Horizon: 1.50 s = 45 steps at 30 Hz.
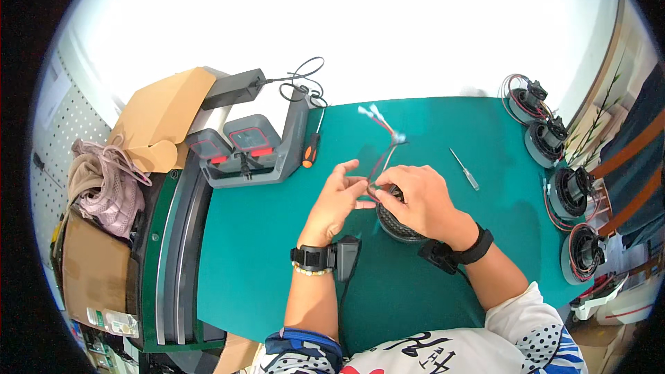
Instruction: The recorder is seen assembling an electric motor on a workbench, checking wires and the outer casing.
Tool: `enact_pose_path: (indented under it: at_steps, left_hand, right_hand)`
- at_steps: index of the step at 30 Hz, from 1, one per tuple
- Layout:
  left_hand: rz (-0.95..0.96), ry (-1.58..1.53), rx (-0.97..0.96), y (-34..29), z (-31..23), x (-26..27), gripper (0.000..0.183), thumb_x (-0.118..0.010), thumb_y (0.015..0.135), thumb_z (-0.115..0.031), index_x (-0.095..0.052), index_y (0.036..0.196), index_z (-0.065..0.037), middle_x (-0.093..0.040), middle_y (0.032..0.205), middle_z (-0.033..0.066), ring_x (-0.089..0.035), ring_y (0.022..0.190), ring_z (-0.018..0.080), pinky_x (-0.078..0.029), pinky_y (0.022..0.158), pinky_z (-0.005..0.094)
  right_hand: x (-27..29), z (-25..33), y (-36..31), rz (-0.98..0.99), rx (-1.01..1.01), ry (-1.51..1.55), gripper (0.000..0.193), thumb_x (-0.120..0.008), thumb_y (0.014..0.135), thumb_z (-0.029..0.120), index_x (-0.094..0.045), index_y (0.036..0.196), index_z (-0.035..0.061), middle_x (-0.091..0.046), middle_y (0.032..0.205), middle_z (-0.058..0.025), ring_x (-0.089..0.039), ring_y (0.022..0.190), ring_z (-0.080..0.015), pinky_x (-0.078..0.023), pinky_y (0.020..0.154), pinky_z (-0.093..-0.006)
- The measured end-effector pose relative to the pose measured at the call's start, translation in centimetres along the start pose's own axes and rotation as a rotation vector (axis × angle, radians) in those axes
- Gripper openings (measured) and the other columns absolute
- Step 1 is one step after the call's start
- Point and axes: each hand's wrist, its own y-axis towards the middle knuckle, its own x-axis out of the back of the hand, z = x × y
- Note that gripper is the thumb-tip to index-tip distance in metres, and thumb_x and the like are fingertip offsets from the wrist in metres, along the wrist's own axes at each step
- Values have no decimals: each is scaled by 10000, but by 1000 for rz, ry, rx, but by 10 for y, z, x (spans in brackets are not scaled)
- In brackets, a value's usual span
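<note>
My left hand (337, 201) pinches a bundle of thin wires (379, 161) between thumb and fingers, its index finger lifted. Close beside it, my right hand (419, 197) has thumb and fingertips closed on the same wires. Red, black and white strands run away from my fingers, and their pale connectors (373, 111) are partly blurred. Under my right hand sits a round black ribbed part (397, 227), like a small wheel or motor; its upper side is mostly hidden by my fingers. Both wrists wear black strapped devices.
On the green mat (263, 263), a clear-handled screwdriver (465, 170) lies to the right, an orange-black screwdriver (311, 151) to the left. Several black wheel-like parts with wires (570, 192) line the right edge. A grey charger stand (249, 173) and a cardboard box (163, 114) stand at left.
</note>
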Motion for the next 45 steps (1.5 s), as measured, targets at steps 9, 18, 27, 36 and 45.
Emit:
enact_pose_path:
  at_steps: [9, 18, 27, 36, 45]
  left_hand:
    - [-218, -458, -48, 8, 0, 7, 454, -627, 905, -14, -431, 1312, 37, -576, 927, 81, -581, 792, 177, -502, 716, 319]
    - [-243, -517, -331, -32, -51, 31, 282, -581, 986, -231, -606, 1151, -4, -546, 834, 1, -440, 631, 81, -374, 580, 226]
    - [-28, -40, -637, -64, -72, 24, 510, -828, 775, -188, -643, 1219, -16, -534, 1011, -36, -428, 784, 61, -408, 719, 215]
    - [-164, 16, -631, -56, -66, 11, 166, -756, 846, -155, -716, 928, -15, -592, 900, 13, -535, 808, 106, -431, 748, 240]
    - [-212, 16, -462, -55, -65, 13, 148, -717, 897, -171, -685, 872, -29, -663, 849, 24, -559, 803, 79, -435, 754, 238]
  right_hand:
    - [5, 1, 0, 66, -30, 3, 161, -664, 851, 241, -627, 892, 90, -663, 823, -89, -634, 793, -293, -442, 724, -428]
    - [4, 1, 0, 64, 0, 21, 166, -661, 856, 250, -648, 876, 85, -653, 810, -89, -632, 802, -293, -440, 730, -419]
    - [6, 2, 0, 85, -16, -15, 164, -677, 848, 235, -659, 860, 72, -655, 813, -93, -628, 781, -296, -444, 738, -413]
    - [5, 5, 2, 19, -9, 18, 175, -695, 832, 231, -648, 889, 73, -660, 825, -87, -624, 824, -304, -451, 772, -410]
    - [28, 40, 6, -223, 281, 162, 263, -815, 705, 210, -654, 894, 124, -679, 834, -23, -650, 885, -236, -461, 775, -369]
